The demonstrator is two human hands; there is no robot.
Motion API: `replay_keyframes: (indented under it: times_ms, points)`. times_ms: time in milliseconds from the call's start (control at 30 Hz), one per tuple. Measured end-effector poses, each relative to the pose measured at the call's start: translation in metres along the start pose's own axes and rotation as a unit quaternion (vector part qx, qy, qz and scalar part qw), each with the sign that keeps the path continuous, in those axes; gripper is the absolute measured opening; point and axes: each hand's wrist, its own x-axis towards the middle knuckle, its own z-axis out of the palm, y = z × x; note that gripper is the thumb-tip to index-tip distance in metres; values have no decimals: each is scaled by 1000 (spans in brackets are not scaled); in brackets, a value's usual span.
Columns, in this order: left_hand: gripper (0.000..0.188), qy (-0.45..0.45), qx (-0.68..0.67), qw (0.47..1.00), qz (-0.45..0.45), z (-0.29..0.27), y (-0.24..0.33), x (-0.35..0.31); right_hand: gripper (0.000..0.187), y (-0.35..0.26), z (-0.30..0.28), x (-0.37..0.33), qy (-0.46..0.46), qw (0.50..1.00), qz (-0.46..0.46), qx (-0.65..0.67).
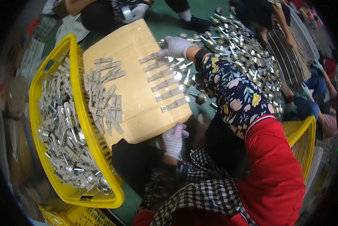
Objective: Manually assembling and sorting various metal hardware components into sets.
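Nearest to us is the checked apron (203, 196) of the person at work, with a red sleeve (274, 162) to its right. A yellow basket (78, 94) stands to the left, and in it we see flat grey pieces mixed with shiny metal parts. The left hand (173, 142), in a pale striped glove, is at the near edge of the tan board stack (133, 103); its fingers are bent, and we cannot tell how far its grip is closed or whether it has hold of that edge.

On the board stack we find a loose pile of grey strips (116, 115) along the left edge, beside the basket, some of them overlapping. Six more lie in a row by the right edge — spaced apart and roughly parallel — from close to the near right corner to partway toward the far right corner. The right hand (176, 47), gloved too, reaches in over the right edge with its fingers at the farthest strip of the row; we cannot tell whether its grip is closed on that strip or only rests there.

Past the right edge, a heap of metal pieces with stems (236, 49) spreads over the green floor (161, 15). Beyond the far edge we see another person's gloved hand (139, 11), and a wire rack (285, 52) stands past the heap.
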Motion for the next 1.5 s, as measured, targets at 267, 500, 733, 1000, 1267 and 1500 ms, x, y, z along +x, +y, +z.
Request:
replay_keyframes:
  times_ms: [267,500,733,1000,1267,1500]
  points:
    - [32,6,57,998,38,1,11,0,63,155,-95,-168,116,986,41,115]
    - [36,-44,83,994,63,-3,-4,9,43,242,149,-430,333,761,483,278]
    - [35,-28,72,997,-6,-2,12,-1,53,130,212,-451,-228,862,413,187]
    - [31,-3,129,992,-16,3,22,-7,36,184,222,-316,93,959,253,83]
    - [35,-3,65,998,-19,-14,21,2,32,191,258,-258,-11,946,309,99]
    - [33,-49,94,993,46,7,18,-4,39,203,191,-340,81,787,286,540]
